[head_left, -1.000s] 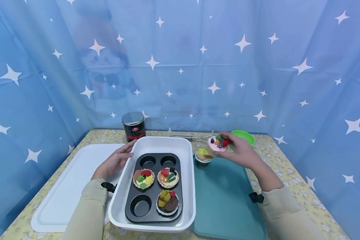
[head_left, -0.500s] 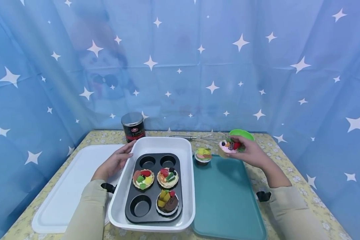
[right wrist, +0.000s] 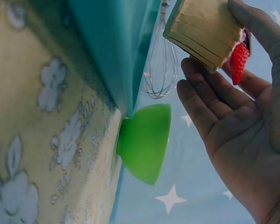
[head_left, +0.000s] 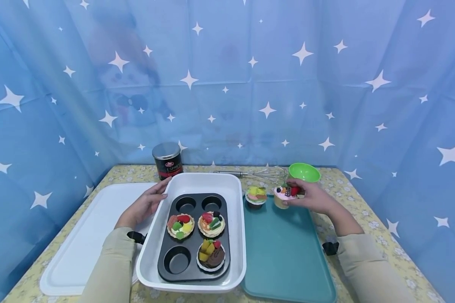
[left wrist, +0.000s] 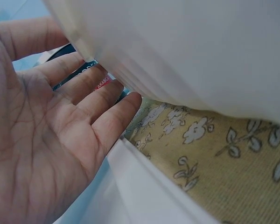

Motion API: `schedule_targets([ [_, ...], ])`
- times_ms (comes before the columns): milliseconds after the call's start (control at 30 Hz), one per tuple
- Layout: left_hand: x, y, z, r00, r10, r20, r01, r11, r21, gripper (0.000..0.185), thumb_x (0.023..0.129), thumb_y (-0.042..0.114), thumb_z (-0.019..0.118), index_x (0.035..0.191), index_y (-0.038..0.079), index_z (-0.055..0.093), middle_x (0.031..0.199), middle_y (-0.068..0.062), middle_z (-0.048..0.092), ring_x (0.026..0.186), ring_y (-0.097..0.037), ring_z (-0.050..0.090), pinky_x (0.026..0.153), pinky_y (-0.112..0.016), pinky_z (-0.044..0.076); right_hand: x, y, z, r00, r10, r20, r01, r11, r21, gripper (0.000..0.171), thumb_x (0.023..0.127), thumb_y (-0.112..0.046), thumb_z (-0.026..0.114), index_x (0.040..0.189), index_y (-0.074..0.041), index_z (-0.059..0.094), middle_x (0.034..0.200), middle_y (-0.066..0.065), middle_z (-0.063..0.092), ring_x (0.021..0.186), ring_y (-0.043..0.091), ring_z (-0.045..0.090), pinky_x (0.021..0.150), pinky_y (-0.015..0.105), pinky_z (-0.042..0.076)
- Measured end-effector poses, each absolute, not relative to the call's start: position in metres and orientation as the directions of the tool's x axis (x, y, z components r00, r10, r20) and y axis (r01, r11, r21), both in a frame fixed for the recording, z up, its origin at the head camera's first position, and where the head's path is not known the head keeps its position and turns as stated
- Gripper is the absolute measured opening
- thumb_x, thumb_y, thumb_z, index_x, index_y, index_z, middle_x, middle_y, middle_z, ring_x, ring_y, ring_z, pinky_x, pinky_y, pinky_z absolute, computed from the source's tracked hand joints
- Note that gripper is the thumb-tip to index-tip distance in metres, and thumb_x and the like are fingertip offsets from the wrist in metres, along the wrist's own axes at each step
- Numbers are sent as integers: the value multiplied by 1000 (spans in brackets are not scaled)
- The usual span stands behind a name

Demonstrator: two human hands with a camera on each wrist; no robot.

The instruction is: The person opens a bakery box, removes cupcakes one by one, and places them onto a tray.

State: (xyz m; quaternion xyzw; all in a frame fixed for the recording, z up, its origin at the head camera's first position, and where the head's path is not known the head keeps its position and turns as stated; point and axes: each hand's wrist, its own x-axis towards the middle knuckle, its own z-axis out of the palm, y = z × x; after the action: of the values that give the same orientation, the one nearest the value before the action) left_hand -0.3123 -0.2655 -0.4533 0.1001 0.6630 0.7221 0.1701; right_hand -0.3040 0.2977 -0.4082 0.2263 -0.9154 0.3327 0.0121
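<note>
My right hand (head_left: 314,197) pinches a toy cupcake (head_left: 280,203) with pink icing and a red strawberry, low over the far end of the teal tray (head_left: 288,252). In the right wrist view, thumb and fingers hold the tan cup of that cupcake (right wrist: 203,32). To its left on the tray stands another cupcake (head_left: 255,198) with yellow topping. My left hand (head_left: 148,203) lies along the left side of a deep white tub (head_left: 237,235), its fingers extended at the wall in the left wrist view. Inside the tub, a dark muffin tin (head_left: 194,245) carries two fruit tarts and a chocolate cupcake (head_left: 216,257).
Behind the tub stands an espresso can (head_left: 168,162). A wire whisk (head_left: 267,173) and a green bowl (head_left: 304,171) lie along the back. A flat white tray (head_left: 87,235) is on the left, partly under the left arm. Blue curtains with stars surround the table.
My right hand has carried the pink cupcake to the right, then lowered it toward the teal tray, beside the yellow-topped one. The left hand has stayed at the tub.
</note>
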Motion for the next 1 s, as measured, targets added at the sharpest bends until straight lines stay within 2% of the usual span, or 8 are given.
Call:
schedule_targets([
  [200, -312, -266, -453, -923, 375, -84, -111, -52, 992, 69, 101, 10, 49, 162, 25, 21, 168, -4, 15, 152, -30, 21, 107, -27, 42, -305, 297, -413, -874, -446, 194, -466, 653, -598, 76, 83, -33, 84, 144, -1, 50, 116, 11, 63, 101, 26, 61, 81, 44, 53],
  [400, -313, -266, -453, -922, 379, -80, -110, -59, 992, 70, 101, 10, 50, 162, 25, 21, 168, -4, 14, 152, -30, 21, 108, -28, 41, -305, 296, -414, -863, -463, 204, -484, 639, -597, 75, 82, -29, 85, 142, 2, 51, 120, 16, 62, 107, 32, 61, 85, 50, 53],
  [633, -312, -265, -453, -919, 387, -71, -107, -72, 992, 72, 100, 10, 51, 163, 24, 19, 168, -4, 14, 151, -30, 21, 101, -23, 46, -306, 296, -417, -871, -455, 185, -471, 670, -574, 75, 82, -33, 85, 142, -3, 53, 125, 15, 62, 110, 32, 61, 88, 50, 52],
  [1000, -313, -267, -454, -920, 383, -79, -104, -45, 994, 70, 101, 12, 51, 163, 25, 20, 168, -4, 14, 152, -29, 21, 106, -25, 42, -307, 297, -420, -863, -469, 186, -478, 643, -599, 64, 89, -35, 77, 141, -5, 55, 127, 16, 63, 112, 34, 62, 87, 51, 53],
])
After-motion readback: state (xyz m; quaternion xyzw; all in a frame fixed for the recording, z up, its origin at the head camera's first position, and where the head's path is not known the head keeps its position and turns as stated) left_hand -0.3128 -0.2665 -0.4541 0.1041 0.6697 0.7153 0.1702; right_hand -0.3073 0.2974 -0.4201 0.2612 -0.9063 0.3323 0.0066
